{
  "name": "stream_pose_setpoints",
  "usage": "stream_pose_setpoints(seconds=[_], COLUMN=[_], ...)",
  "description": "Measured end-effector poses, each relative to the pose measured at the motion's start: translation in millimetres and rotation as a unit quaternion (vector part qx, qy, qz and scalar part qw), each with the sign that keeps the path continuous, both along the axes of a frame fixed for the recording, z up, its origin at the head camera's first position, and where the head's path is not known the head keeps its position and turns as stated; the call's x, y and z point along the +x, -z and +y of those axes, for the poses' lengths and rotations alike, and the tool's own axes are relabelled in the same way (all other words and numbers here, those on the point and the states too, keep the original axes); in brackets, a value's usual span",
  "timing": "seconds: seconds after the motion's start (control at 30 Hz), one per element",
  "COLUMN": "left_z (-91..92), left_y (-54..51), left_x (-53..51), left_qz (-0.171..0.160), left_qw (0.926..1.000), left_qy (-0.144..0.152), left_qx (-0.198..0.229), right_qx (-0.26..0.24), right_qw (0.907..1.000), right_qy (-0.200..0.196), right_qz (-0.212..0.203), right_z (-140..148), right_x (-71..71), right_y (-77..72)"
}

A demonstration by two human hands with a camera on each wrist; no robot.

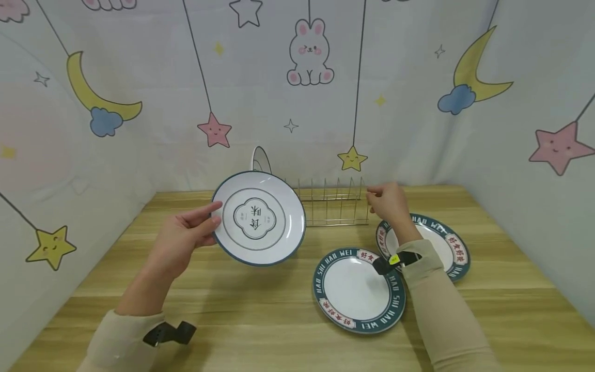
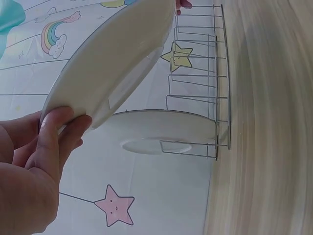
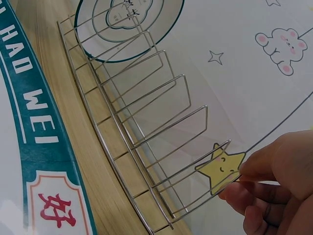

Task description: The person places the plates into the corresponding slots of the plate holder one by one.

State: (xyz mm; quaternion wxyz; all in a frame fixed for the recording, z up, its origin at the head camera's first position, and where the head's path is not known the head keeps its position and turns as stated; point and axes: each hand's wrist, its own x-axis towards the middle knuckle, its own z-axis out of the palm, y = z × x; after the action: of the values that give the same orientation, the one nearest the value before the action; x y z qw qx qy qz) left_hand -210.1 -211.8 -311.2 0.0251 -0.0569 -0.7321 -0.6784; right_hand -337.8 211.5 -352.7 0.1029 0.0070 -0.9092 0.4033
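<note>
My left hand (image 1: 178, 240) pinches the left rim of a white plate (image 1: 257, 248) with a thin blue edge and dark characters, raised above the table and facing me. In the left wrist view, the plate's pale underside (image 2: 110, 63) shows above the hand (image 2: 39, 156). My right hand (image 1: 390, 204) pinches the right end of a wire rack (image 1: 332, 225); in the right wrist view, thumb and fingers hold its end wire. Another white plate (image 2: 166, 125) stands upright in the rack's far left end, mostly hidden behind the held plate in the head view.
Two plates with dark green lettered rims lie on the wooden table (image 1: 223, 330): one front centre (image 1: 355, 289), the other (image 1: 439, 243) farther right, partly under my right forearm. A printed cloth (image 1: 288, 103) hangs behind the rack and along both sides.
</note>
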Motion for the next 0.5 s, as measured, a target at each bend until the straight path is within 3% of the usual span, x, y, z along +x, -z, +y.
stream_pose_setpoints(seconds=[0.2, 0.5], left_z=[6.5, 22.1], left_y=[-7.2, -14.6], left_x=[-0.8, -2.3], left_qz=[0.002, 0.055], left_qw=[0.9996, 0.9951], left_qy=[-0.024, -0.074], left_qx=[0.014, 0.034], right_qx=[-0.001, 0.001], right_qw=[1.0000, 0.9999], right_qy=[-0.002, -0.001], right_qz=[0.003, 0.012], right_z=[0, 0], right_x=[-0.9, -0.2], right_y=[-0.1, -0.3])
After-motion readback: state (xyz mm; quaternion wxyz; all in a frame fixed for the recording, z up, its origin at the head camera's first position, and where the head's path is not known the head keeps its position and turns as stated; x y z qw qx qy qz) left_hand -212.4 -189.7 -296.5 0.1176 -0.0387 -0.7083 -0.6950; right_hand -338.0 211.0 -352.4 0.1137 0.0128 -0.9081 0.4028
